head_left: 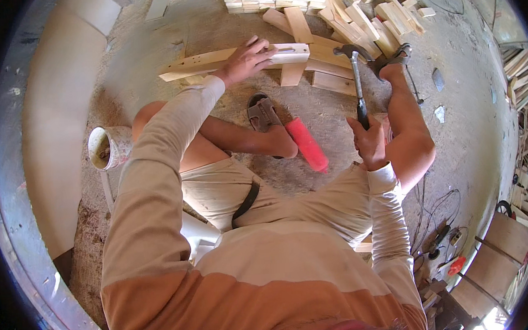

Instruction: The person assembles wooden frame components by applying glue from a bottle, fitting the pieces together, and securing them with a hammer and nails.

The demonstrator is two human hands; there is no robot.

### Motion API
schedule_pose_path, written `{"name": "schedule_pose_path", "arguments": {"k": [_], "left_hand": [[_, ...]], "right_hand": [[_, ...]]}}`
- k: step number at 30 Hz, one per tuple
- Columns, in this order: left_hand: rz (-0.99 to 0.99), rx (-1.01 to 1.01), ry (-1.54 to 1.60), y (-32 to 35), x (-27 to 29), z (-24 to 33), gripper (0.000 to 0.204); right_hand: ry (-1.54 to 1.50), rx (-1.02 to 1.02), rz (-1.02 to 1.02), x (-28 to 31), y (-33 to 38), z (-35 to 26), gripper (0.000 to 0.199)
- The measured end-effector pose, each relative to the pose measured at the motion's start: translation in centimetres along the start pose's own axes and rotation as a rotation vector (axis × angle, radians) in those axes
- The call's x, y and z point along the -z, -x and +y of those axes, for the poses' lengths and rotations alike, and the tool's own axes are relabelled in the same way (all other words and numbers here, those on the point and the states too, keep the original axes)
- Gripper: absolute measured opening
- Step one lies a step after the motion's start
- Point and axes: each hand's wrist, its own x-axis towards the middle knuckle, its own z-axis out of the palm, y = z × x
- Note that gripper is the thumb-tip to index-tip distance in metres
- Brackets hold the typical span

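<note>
Gripping the claw hammer point(357, 80), our right hand point(369, 141) is wrapped around the lower end of its dark handle point(362, 113), with the metal head point(352, 51) pointing away from us, near the right sandal point(395, 60) in this view. We judge the hammer stiff, sturdy and head-heavy: a hold low on the handle should give more swing, one nearer the shank more control, and the dark covering probably slips less than bare metal would. Our left hand point(247, 60) rests on the long timber strip point(200, 63), which lies in front of us, across a short crosspiece point(293, 73); its fingers are partly bent, and we cannot tell whether they pinch anything small. The strip looks dry, rigid and fairly light, unlikely to break in handling, though its edges could leave splinters and its narrow shape could let it roll or shift. We would take hold of it by the broad sides, well clear of the dark spots that look like holes or nail heads. As for brands, labels or writing, we can read none on the hammer or the timber, nor on the red cylinder point(307, 145) by the left sandal point(263, 112) or the whitish bucket point(119, 146).
</note>
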Motion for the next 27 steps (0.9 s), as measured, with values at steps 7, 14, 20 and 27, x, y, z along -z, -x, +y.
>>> {"name": "schedule_pose_path", "arguments": {"k": [7, 14, 20, 27], "left_hand": [[-0.002, 0.187, 0.256, -0.6, -1.3, 0.4, 0.019], [-0.073, 0.502, 0.488, -2.7, -0.9, 1.1, 0.012], [-0.133, 0.256, 0.233, -2.6, -1.8, 1.8, 0.011], [-0.133, 0.182, 0.164, -2.3, -2.9, 1.2, 0.017]], "right_hand": [[0.047, 0.017, 0.020, 0.0, 0.0, 0.4, 0.031], [0.037, 0.021, 0.006, -0.2, -0.5, 1.6, 0.028], [-0.141, 0.338, 0.020, -1.5, 0.4, -0.4, 0.021], [-0.169, 0.513, 0.117, 0.1, 0.9, -8.0, 0.020]]}}
